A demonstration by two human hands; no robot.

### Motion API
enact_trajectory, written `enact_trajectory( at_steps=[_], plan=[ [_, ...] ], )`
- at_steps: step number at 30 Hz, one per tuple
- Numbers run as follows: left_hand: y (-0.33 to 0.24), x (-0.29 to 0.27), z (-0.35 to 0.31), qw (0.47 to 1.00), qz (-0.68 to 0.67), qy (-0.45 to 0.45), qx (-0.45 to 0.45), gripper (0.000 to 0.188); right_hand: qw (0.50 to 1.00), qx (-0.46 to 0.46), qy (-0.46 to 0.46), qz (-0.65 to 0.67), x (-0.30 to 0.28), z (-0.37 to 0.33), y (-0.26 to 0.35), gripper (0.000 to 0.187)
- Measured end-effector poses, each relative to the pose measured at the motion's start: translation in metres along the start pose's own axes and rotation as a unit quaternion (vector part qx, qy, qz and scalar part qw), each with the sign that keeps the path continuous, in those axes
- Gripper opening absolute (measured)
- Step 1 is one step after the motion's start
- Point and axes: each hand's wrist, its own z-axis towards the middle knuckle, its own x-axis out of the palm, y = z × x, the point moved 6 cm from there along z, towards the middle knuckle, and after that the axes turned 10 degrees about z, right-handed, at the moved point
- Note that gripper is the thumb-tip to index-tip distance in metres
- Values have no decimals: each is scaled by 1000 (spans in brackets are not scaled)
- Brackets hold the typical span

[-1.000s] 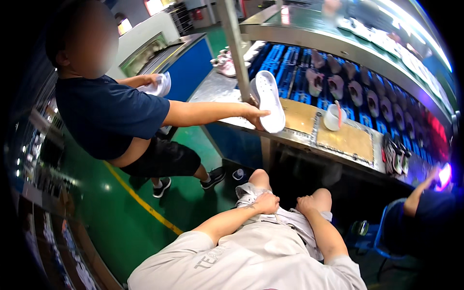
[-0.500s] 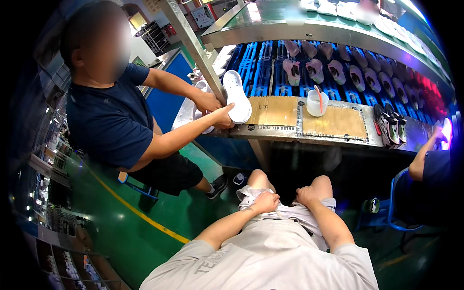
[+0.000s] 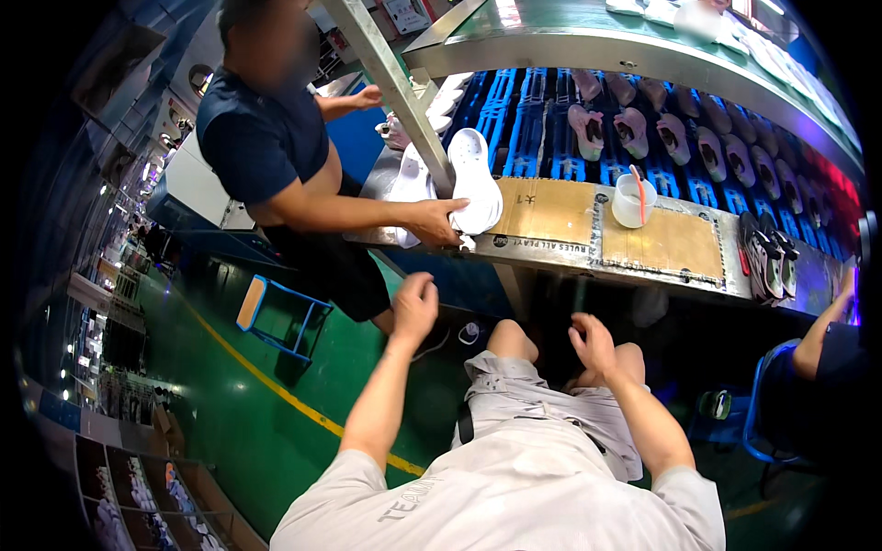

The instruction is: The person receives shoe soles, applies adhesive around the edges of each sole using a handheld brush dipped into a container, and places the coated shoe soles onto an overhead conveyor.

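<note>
White shoe sole [image 3: 473, 174] sits at the near edge of the counter [image 3: 813, 294], just right of the metal post [image 3: 390, 87]; co-worker's hand [image 3: 432, 222] has hold of its lower end. Another white sole [image 3: 411, 184] left of the post. Seated person's left hand [image 3: 415, 309] is raised short of that edge, apart from the sole, fingers half curled, empty. Right hand [image 3: 595, 343] near the right knee, loosely spread, also empty. Further along I see cardboard sheets [image 3: 542, 211], a translucent cup [image 3: 629, 209] with a red stick [image 3: 640, 188], then dark sneakers [image 3: 767, 262]. Behind: shoe uppers [image 3: 634, 133] on blue racks [image 3: 528, 138]. Blue-framed stool [image 3: 251, 303] on the green floor [image 3: 239, 441]
</note>
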Motion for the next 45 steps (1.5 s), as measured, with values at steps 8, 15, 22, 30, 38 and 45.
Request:
enact_trajectory(
  at_steps=[8,15,22,30,38,45],
  plan=[
    [126,1,130,977,189,8,-98,41,995,-8,8,96,26,164,90,56],
    [158,29,218,966,-70,134,-208,63,989,107,68,83,85,286,79,88],
    [161,140,218,883,-249,289,-273,35,960,192,61,193,120,328,31,75],
    [155,122,189,850,-414,176,-275,57,971,117,102,180,168,329,81,62],
    [111,97,134,789,-467,202,-344,57,926,119,98,345,149,294,76,65],
    [44,94,65,774,-562,115,-268,58,889,144,164,403,109,230,94,72]
  ],
)
